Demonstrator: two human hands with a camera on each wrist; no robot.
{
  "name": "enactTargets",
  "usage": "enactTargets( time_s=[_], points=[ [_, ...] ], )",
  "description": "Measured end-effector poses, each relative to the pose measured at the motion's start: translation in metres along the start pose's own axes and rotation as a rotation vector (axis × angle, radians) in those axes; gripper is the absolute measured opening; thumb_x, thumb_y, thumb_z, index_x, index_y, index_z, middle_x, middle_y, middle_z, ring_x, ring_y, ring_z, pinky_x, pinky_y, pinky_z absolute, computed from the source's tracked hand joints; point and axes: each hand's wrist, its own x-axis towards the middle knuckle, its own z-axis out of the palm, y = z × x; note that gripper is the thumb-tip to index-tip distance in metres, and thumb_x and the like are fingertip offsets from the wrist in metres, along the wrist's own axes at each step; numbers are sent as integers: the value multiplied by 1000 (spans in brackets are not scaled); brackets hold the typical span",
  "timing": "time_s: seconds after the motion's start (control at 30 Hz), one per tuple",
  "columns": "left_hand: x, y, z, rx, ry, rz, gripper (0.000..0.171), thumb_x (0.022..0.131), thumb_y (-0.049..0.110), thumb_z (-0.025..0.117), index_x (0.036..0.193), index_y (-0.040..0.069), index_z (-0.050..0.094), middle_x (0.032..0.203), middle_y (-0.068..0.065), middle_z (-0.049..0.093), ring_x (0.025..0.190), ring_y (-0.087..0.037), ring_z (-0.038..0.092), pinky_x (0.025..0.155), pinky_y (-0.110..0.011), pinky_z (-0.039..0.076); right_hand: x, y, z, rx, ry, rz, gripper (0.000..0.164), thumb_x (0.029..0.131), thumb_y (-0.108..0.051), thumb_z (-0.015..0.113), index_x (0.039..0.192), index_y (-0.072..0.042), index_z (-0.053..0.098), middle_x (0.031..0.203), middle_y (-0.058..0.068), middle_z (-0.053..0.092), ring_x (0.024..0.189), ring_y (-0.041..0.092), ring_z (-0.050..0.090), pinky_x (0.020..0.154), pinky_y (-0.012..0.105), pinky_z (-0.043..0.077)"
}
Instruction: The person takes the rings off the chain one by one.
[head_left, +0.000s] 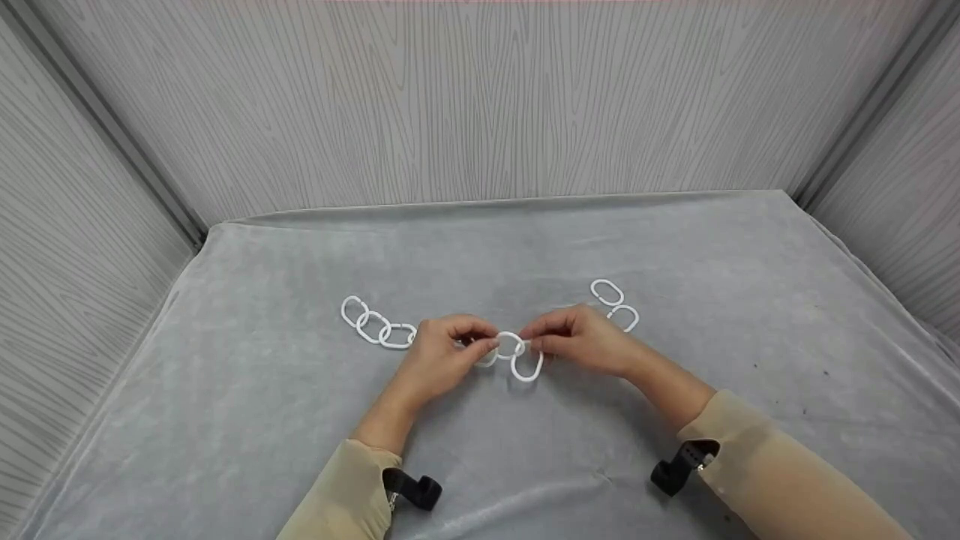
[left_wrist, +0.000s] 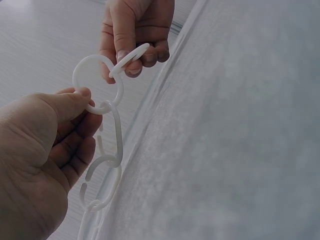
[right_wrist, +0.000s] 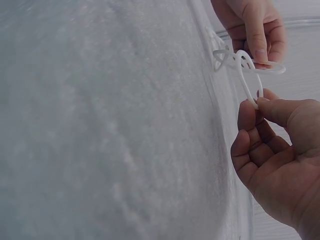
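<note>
My left hand [head_left: 442,352] pinches a white plastic chain link [left_wrist: 92,57] between thumb and fingertips. That link is the end one of a white chain [left_wrist: 118,135], which hangs down past the fingers in the left wrist view. In the head view, the chain's other end [head_left: 386,328] lies on the cloth left of this hand. My right hand [head_left: 589,341] pinches another white link [right_wrist: 244,82] by its edge. The right-hand link passes through the left-hand link, and the two cross between the hands. Its far part is covered by the right fingertips in the head view.
Two more white links [head_left: 617,304] lie overlapping just beyond the right hand, one partly hidden by it. Grey cloth [head_left: 480,255] covers the table. Pale wood-grain panels [head_left: 480,97] stand at the back and both sides. Dark straps [head_left: 409,486] circle both sleeves.
</note>
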Motion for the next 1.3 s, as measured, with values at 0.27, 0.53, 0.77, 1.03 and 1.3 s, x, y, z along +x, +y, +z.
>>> enactTargets(
  time_s=[0.27, 0.53, 0.77, 1.03, 1.3],
  points=[
    [0, -1, 0, -9, -2, 1, 7, 92, 4, 81, 98, 1, 81, 88, 3, 78, 81, -14, 67, 77, -27, 53, 1, 1, 0, -7, 2, -7, 18, 100, -4, 71, 116, 0, 79, 104, 18, 77, 84, 9, 65, 74, 20, 53],
    [0, -1, -1, -14, 4, -8, 6, 92, 4, 82, 98, 2, 82, 87, 3, 77, 81, -14, 67, 76, -27, 53, 0, -1, 0, -14, -3, -7, 18, 100, -5, 71, 116, -2, 80, 105, 15, 78, 85, 8, 65, 74, 19, 53],
    [-1, -2, -1, -15, 5, -12, 7, 92, 4, 81, 98, 1, 82, 88, 3, 78, 81, -14, 67, 76, -27, 53, 1, 2, 0, -33, -4, -15, 19, 99, -4, 71, 116, -1, 80, 107, 12, 78, 87, 7, 66, 76, 19, 53],
    [-2, -3, -1, 7, 2, -18, 8, 92, 4, 81, 99, 0, 81, 89, 4, 77, 83, -14, 67, 77, -28, 53, -4, 1, -8, -21, -6, -9, 21, 101, -5, 69, 119, 0, 78, 109, 14, 78, 88, 9, 67, 77, 21, 54],
    [-1, -2, 0, 1, 5, -16, 7, 92, 5, 81, 99, 2, 82, 88, 3, 77, 82, -13, 67, 78, -28, 54, -14, 1, -31, 20, 48, 62, 25, 102, -8, 71, 124, 3, 76, 111, 19, 76, 87, 13, 71, 80, 29, 59]
  ],
)
